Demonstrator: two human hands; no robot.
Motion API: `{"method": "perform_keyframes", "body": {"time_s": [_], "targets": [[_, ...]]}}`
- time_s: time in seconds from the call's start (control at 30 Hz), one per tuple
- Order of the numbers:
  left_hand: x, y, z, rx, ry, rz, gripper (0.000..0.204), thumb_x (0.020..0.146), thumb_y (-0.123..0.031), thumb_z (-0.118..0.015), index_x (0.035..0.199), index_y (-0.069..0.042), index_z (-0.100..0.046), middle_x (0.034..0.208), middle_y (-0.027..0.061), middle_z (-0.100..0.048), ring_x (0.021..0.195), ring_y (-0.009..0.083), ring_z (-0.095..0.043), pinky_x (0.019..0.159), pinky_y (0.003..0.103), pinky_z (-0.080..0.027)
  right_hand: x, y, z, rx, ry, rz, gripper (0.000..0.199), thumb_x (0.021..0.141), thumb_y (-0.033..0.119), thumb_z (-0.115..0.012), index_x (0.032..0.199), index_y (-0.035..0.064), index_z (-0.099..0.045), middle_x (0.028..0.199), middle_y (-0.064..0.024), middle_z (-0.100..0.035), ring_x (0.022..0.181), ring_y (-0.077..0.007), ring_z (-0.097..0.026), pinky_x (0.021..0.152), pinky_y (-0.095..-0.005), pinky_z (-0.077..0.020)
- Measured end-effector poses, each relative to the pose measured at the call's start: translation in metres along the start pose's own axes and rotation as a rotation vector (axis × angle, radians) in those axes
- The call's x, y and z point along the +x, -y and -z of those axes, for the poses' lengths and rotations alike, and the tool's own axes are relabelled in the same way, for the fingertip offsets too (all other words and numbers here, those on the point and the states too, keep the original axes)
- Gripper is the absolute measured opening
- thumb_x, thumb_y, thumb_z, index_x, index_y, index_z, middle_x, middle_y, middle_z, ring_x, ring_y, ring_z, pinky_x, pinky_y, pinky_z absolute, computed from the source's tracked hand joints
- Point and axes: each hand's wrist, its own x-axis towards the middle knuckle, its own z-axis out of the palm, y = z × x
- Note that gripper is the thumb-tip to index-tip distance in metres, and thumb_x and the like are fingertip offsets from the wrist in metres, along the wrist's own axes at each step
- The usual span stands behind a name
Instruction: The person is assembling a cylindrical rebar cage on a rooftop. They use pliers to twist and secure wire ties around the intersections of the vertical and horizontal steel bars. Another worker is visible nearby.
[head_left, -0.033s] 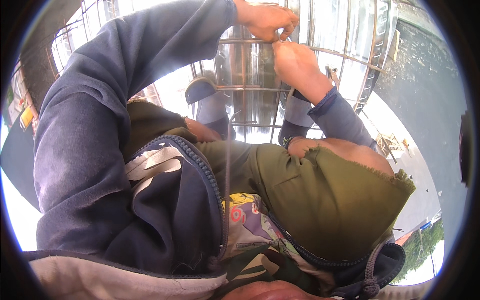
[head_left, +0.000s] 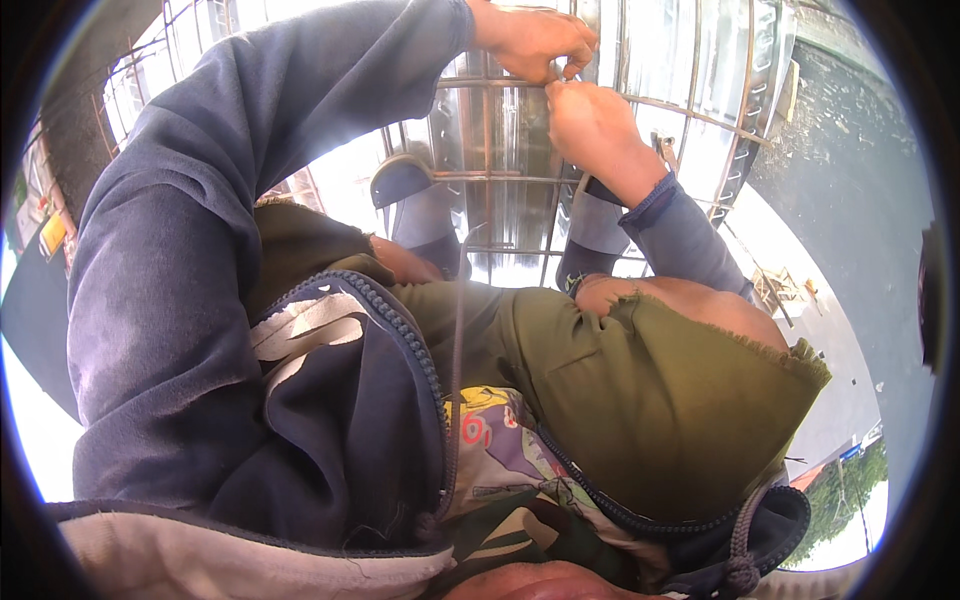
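Observation:
My left hand (head_left: pixel 540 42) and my right hand (head_left: pixel 598 125) meet over a grid of thin rusty steel bars (head_left: pixel 488 135). The fingers of the left are curled into a pinch just above the right. My right hand is closed, its thumb and forefinger pressed together beside a bar crossing. Whatever lies between the fingertips is hidden or too small to name. Below the bars is a shiny ribbed metal sheet (head_left: pixel 520 225).
My dark footwear (head_left: pixel 402 180) rests among the bars, below the hands. A small brownish metal piece (head_left: pixel 665 150) is right of my right wrist. A dark grey surface (head_left: pixel 850 150) lies at the right. From my jacket hangs a cord (head_left: pixel 458 330).

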Motion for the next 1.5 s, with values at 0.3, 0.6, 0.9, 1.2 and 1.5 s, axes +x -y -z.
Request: {"method": "perform_keyframes", "body": {"time_s": [0.3, 0.6, 0.9, 1.2, 1.5], "targets": [[-0.009, 0.003, -0.011, -0.137, -0.175, 0.018, 0.053, 0.088, -0.003, -0.074, 0.13, -0.01, -0.043, 0.116, 0.0188, -0.063, 0.111, 0.0433, -0.065, 0.092, 0.054, -0.051, 0.019, -0.005, 0.009, 0.136, 0.05, -0.242, 0.016, 0.102, 0.02, -0.059, 0.11, 0.0074, -0.065, 0.093, -0.0215, -0.074, 0.089, -0.0445, -0.071, 0.08, -0.0559, -0.0547], [-0.015, 0.007, -0.02, -0.017, -0.212, 0.073, 0.067, 0.093, -0.005, -0.07, 0.148, -0.012, -0.031, 0.12, 0.0214, -0.066, 0.112, 0.0462, -0.066, 0.093, 0.056, -0.051, 0.01, -0.033, 0.009, 0.393, -0.076, -0.361, 0.018, 0.102, 0.022, -0.059, 0.108, 0.0053, -0.062, 0.085, -0.0213, -0.072, 0.081, -0.0444, -0.068, 0.075, -0.0531, -0.051], [-0.013, -0.012, -0.008, 0.17, -0.12, 0.061, 0.049, 0.092, -0.015, -0.073, 0.137, -0.01, -0.054, 0.129, 0.0132, -0.06, 0.116, 0.0389, -0.065, 0.101, 0.052, -0.052, -0.045, -0.021, -0.025, 0.109, -0.189, -0.326, 0.008, 0.098, 0.012, -0.055, 0.103, 0.0072, -0.059, 0.078, -0.0216, -0.07, 0.074, -0.0438, -0.071, 0.066, -0.055, -0.056], [-0.011, -0.015, -0.016, 0.289, -0.119, 0.042, 0.04, 0.091, -0.024, -0.077, 0.127, -0.011, -0.064, 0.13, 0.0086, -0.058, 0.133, 0.0265, -0.054, 0.108, 0.047, -0.045, -0.031, -0.011, -0.031, 0.505, -0.025, -0.282, 0.016, 0.103, 0.014, -0.057, 0.111, 0.0006, -0.058, 0.087, -0.0251, -0.072, 0.081, -0.0416, -0.072, 0.072, -0.0513, -0.0551], [-0.042, -0.071, -0.019, 0.088, -0.147, 0.294, 0.021, 0.1, -0.026, -0.069, 0.107, -0.006, -0.071, 0.097, 0.0107, -0.069, 0.1, 0.0295, -0.069, 0.09, 0.044, -0.055, -0.077, -0.038, -0.009, 0.808, -0.095, -0.226, 0.025, 0.102, 0.022, -0.062, 0.109, -0.0015, -0.068, 0.102, -0.0197, -0.072, 0.092, -0.0378, -0.071, 0.079, -0.048, -0.0548]]}}
